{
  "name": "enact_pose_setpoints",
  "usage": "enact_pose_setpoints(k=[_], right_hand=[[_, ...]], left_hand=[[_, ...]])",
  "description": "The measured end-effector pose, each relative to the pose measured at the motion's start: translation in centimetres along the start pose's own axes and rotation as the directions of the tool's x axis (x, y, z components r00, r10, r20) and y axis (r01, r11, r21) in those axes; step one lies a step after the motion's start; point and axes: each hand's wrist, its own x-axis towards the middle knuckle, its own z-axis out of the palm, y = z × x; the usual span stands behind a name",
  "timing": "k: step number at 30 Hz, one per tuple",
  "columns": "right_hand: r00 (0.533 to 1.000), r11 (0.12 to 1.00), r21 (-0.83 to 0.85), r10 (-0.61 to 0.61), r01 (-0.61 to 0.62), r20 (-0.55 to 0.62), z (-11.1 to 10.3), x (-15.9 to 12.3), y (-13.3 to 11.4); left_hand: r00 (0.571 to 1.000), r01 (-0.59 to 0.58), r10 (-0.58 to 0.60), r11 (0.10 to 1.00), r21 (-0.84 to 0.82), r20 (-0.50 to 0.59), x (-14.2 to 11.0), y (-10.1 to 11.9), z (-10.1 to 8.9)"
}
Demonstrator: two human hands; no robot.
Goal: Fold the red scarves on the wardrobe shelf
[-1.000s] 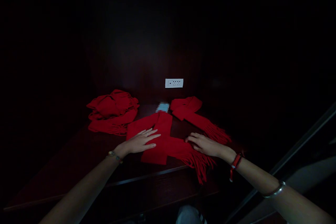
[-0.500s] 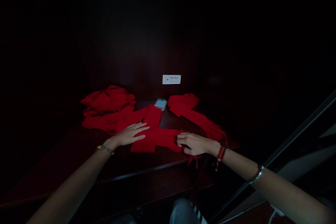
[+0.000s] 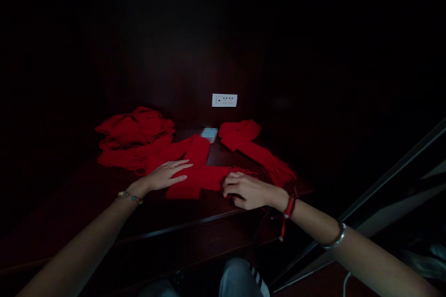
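A red fringed scarf (image 3: 212,177) lies across the dark wooden surface, with one strip folded crosswise over or under it; which one I cannot tell. My left hand (image 3: 165,175) rests flat on the scarf's left part, fingers stretched out. Near the fringed right end, my right hand (image 3: 249,191) has its fingers curled down on the scarf's front edge, their tips partly hidden. Behind my left hand is a heaped red pile of similar fabric (image 3: 135,126). Another red scarf (image 3: 240,137) lies folded at the back right, its fringe trailing toward the front.
A small pale-blue item (image 3: 209,134), blurred out, lies between the scarves. On the back wall sits a white socket plate (image 3: 225,100). The surface's front edge (image 3: 181,228) runs below my hands, above my knee (image 3: 237,278). A metal-edged panel (image 3: 383,177) slants at the right.
My right hand has moved slightly left, from the fringe to the scarf's front edge. Strands that hung beneath it now lie behind it. The left hand stays flat; the whole view has shifted a little.
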Motion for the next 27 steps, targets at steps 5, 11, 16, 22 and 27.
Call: enact_pose_setpoints(k=[5,11,16,22,27], right_hand=[[0.994,0.993,-0.118,0.017,-0.004,0.108,1.6,0.0,0.6],[0.966,0.985,-0.031,0.173,-0.17,0.193,-0.2,-6.3,3.3],[0.983,0.976,0.123,0.182,-0.179,-0.019,-2.0,-5.9,2.8],[0.999,0.998,-0.041,-0.05,0.051,0.016,0.5,0.6,-0.2],[0.993,0.992,-0.12,0.061,-0.048,0.103,1.5,-1.9,2.1]], left_hand=[[1.0,0.001,-0.002,1.0,0.03,0.006,-0.1,0.2,-0.1],[1.0,-0.01,0.009,1.0,0.017,0.0,0.0,-0.5,0.3],[1.0,-0.003,0.003,0.999,0.032,0.001,0.1,-0.4,0.2],[1.0,0.018,-0.018,0.999,0.05,0.007,-0.1,0.3,-0.2],[1.0,0.005,-0.005,0.998,0.056,-0.004,-0.1,0.0,0.0]])
